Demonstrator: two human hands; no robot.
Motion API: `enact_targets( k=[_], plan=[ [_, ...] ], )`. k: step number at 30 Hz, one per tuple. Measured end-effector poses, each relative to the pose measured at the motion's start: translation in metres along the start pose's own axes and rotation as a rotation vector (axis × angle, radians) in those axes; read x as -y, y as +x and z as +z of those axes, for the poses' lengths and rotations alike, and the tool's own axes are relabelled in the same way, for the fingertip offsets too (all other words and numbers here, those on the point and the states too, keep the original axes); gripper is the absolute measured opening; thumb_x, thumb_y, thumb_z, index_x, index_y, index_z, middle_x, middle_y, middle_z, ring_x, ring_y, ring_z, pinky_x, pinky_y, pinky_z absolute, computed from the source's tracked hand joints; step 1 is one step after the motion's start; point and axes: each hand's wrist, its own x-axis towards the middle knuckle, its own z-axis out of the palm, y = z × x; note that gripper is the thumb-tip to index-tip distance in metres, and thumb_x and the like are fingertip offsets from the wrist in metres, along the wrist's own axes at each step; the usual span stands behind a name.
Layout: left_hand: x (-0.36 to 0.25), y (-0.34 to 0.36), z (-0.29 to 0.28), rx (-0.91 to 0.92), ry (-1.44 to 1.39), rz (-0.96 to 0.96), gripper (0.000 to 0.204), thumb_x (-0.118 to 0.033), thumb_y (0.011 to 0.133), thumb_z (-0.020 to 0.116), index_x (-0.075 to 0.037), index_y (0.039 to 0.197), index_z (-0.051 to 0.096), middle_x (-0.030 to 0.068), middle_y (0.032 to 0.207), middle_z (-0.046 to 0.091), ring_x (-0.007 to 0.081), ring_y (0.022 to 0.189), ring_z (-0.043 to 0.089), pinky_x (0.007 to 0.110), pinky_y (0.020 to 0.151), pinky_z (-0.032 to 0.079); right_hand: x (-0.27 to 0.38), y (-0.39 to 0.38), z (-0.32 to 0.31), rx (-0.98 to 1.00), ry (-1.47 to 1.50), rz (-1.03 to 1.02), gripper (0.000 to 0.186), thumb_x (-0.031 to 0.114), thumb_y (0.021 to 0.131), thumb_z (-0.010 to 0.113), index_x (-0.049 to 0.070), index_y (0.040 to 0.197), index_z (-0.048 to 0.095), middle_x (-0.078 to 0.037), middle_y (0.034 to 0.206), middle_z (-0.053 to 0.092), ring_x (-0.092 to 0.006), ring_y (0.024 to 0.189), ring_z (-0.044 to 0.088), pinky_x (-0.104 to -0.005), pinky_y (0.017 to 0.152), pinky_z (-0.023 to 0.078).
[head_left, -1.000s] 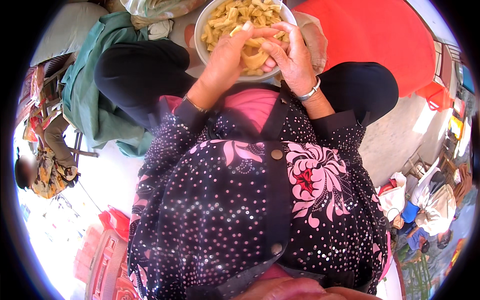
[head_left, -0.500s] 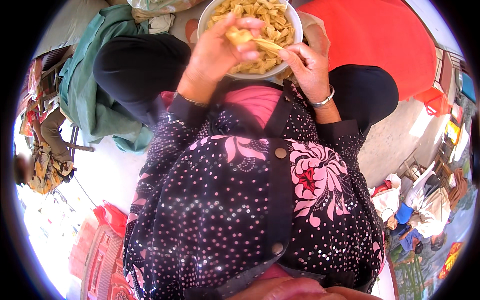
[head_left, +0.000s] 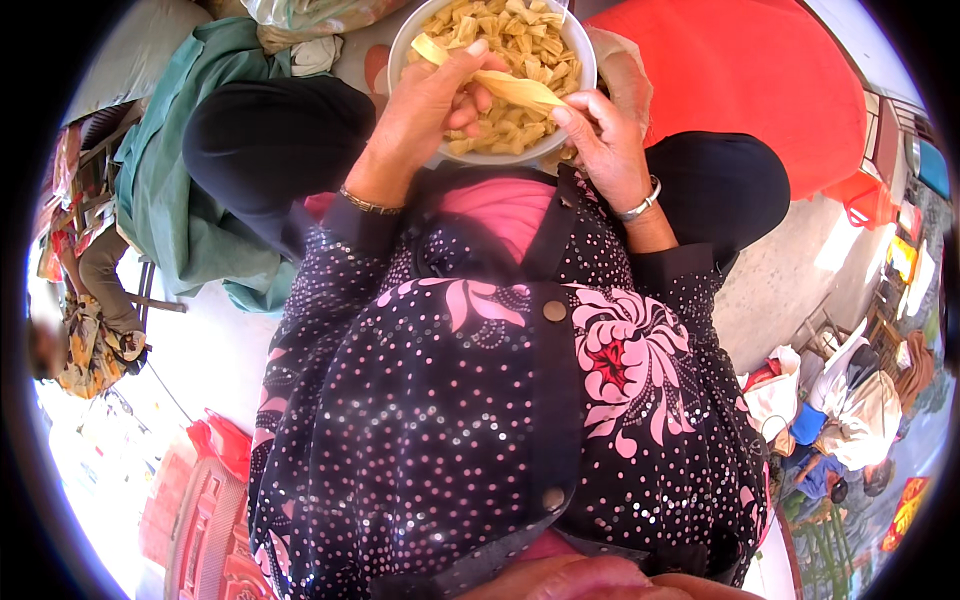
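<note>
A long, flat, pale-yellow strip [head_left: 522,92] is stretched between my two hands above a white bowl [head_left: 590,62]. My left hand [head_left: 428,108] grips it, thumb on top, and one end sticks out past the fingers to the left. Thumb and forefinger of my right hand [head_left: 610,148] pinch its other end. In the bowl lies a heap of short, folded yellow pieces [head_left: 510,28] of similar look. The strip's exact material I cannot tell.
My knees flank the bowl. To the right spreads a large red cloth [head_left: 750,80]; a green cloth [head_left: 170,180] hangs at the left. A pink-red plastic chair [head_left: 215,530] stands at lower left. Bags and clothes [head_left: 850,420] are piled at the far right, where small figures also show.
The strip was bunched and blurred in my left hand; now it lies flatter and extends past that hand. My left fingers have closed round it. The right hand keeps its pinch.
</note>
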Motion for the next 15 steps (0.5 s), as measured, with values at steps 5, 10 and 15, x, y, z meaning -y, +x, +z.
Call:
enact_targets(
  k=[5,10,15],
  plan=[
    [0.004,0.001,0.001,-0.017,0.035,-0.007,0.03,-0.028,0.092,0.054,-0.001,0.1,0.062,-0.0047,0.062,0.046,0.0008,0.042,0.029,0.018,0.042,0.033,0.003,0.007,0.009,0.168,0.089,0.142,0.032,0.029,0.088,0.061,0.001,0.101,0.058,-0.01,0.077,0.062,-0.0134,0.061,0.059,-0.0264,0.059,0.048],
    [-0.002,-0.001,0.002,-0.031,-0.08,0.019,0.019,-0.019,0.089,0.057,-0.001,0.093,0.061,-0.0052,0.062,0.043,0.0012,0.044,0.029,0.018,0.042,0.031,0.004,0.018,0.015,0.289,-0.069,-0.072,0.028,0.027,0.091,0.055,0.0,0.087,0.058,-0.01,0.07,0.059,-0.0167,0.057,0.057,-0.0281,0.057,0.045],
    [-0.013,-0.006,-0.012,-0.062,-0.198,0.1,0.011,-0.013,0.088,0.057,-0.002,0.089,0.059,-0.0038,0.061,0.041,0.0021,0.048,0.031,0.018,0.043,0.029,0.031,0.016,0.005,0.215,0.006,-0.137,0.031,0.027,0.091,0.055,-0.001,0.076,0.056,-0.007,0.062,0.058,-0.0157,0.055,0.054,-0.0286,0.054,0.044]
  ],
)
